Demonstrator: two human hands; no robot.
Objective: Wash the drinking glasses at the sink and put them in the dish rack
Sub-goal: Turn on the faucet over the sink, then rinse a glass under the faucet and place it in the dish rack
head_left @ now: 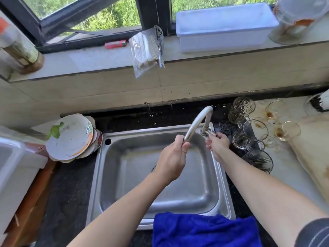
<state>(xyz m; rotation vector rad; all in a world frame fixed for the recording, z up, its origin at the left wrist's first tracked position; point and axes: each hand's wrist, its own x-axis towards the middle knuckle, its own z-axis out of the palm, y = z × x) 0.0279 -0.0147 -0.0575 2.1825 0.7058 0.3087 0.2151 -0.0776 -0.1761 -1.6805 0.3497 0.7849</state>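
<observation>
The steel sink (pixel 114 175) lies below me with no dishes in its basin. My left hand (pixel 173 157) is closed around the end of the curved faucet spout (pixel 197 120). At the tap's base, my right hand (pixel 218 144) grips the faucet handle (pixel 211 133). No water shows at the spout. Several dirty drinking glasses (pixel 255 129) stand and lie on the counter just right of the sink, some with brown residue. One patterned glass (pixel 243 106) sits farthest back.
A stack of dirty plates (pixel 71 138) leans at the sink's left corner. A blue cloth (pixel 204 230) drapes over the sink's front edge. A white bin (pixel 16 172) stands far left. On the windowsill are a white container (pixel 226 27) and a plastic bag of sticks (pixel 146 50).
</observation>
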